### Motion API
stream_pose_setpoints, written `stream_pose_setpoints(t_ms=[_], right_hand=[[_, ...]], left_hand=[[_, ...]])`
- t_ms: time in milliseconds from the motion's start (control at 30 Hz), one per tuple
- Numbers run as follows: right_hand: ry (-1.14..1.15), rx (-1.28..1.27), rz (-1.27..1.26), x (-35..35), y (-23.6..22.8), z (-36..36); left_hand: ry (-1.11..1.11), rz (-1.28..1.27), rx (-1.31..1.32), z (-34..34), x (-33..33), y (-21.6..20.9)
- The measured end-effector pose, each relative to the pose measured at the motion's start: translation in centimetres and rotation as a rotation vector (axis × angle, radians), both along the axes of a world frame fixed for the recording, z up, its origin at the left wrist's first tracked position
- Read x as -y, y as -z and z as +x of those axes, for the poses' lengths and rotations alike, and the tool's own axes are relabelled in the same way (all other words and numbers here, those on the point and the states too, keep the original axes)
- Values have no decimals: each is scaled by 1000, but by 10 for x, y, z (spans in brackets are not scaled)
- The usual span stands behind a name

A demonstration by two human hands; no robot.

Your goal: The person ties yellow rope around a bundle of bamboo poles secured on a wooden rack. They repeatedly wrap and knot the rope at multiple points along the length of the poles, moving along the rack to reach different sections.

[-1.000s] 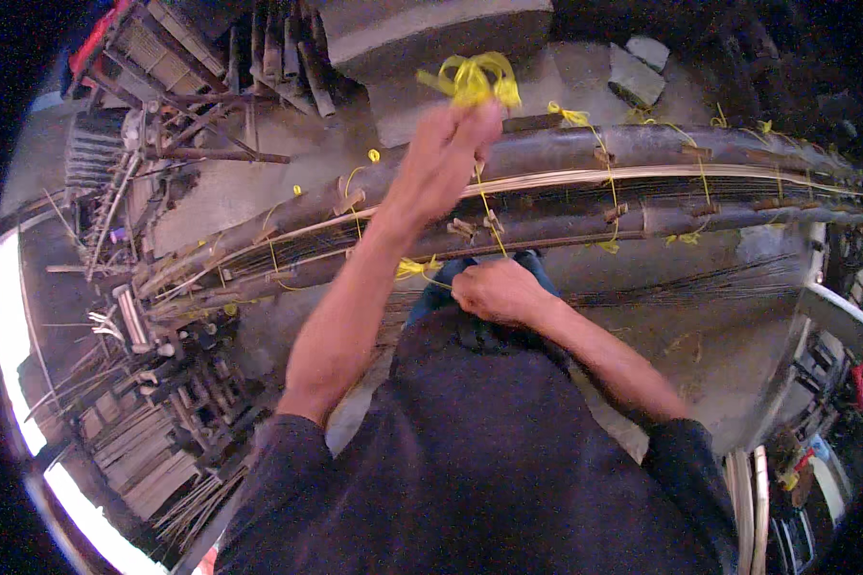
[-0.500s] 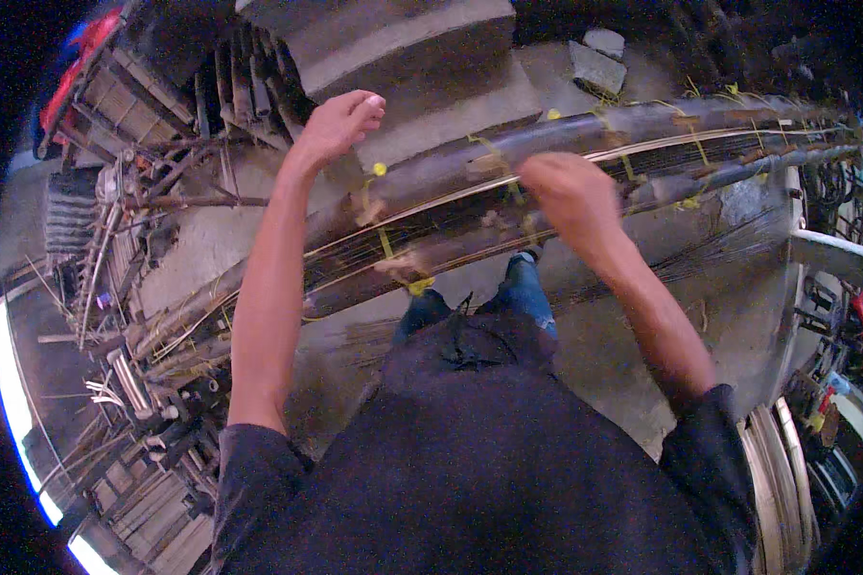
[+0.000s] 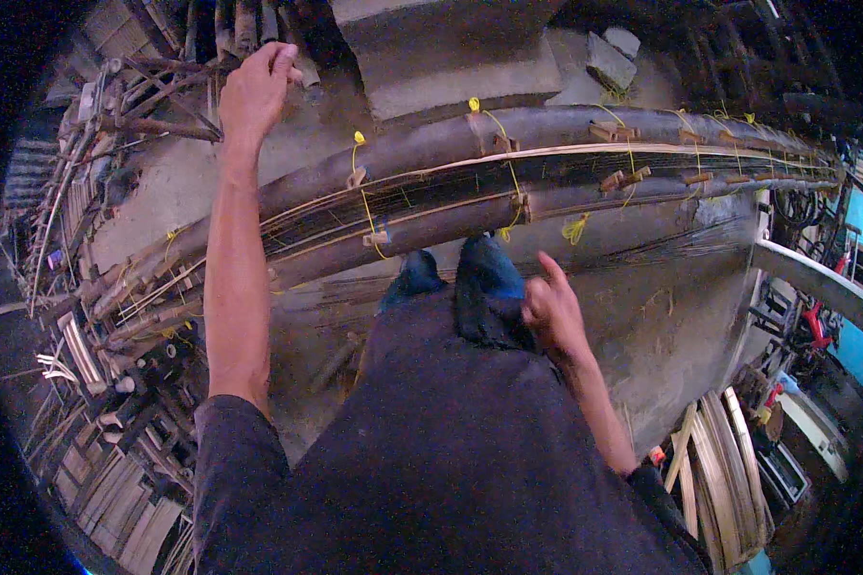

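Note:
My left hand (image 3: 259,91) is raised beyond the far left part of a long frame, its fingers curled with the thumb against them. Whether it pinches anything thin is hidden. My right hand (image 3: 553,309) hangs near my waist on the near side of the frame, index finger stretched out and the others loosely bent, holding nothing I can see. The frame has a far dark pole (image 3: 422,142) and a near dark pole (image 3: 431,222), with thin dark strands and a pale strip (image 3: 547,153) between them. Yellow cord (image 3: 514,175) ties cross the poles at small wooden blocks (image 3: 625,179).
Concrete steps (image 3: 451,72) and stone blocks (image 3: 612,59) lie beyond the frame. Wooden poles and lumber crowd the left side. At lower right stands a bundle of pale wooden strips (image 3: 719,470), near a white rail (image 3: 815,268). My legs (image 3: 489,264) are close to the near pole.
My right hand has come down from over the frame toward my waist. My left hand has moved up and to the left. The whole view has shifted.

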State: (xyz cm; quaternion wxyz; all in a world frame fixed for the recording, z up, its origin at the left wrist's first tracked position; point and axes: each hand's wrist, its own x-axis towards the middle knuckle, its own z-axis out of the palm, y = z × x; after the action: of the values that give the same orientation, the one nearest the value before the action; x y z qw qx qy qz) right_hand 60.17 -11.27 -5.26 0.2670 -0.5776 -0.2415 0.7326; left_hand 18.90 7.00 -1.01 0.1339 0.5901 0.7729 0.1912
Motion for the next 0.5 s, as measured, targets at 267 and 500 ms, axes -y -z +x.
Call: stream_pose_setpoints(t_ms=[267, 500], right_hand=[[-795, 733, 1024, -129, -115, -31], [-1214, 169, 1576, -211, -151, -146]], left_hand=[[417, -26, 227, 164, 53, 29], [132, 315, -203, 208, 67, 62]])
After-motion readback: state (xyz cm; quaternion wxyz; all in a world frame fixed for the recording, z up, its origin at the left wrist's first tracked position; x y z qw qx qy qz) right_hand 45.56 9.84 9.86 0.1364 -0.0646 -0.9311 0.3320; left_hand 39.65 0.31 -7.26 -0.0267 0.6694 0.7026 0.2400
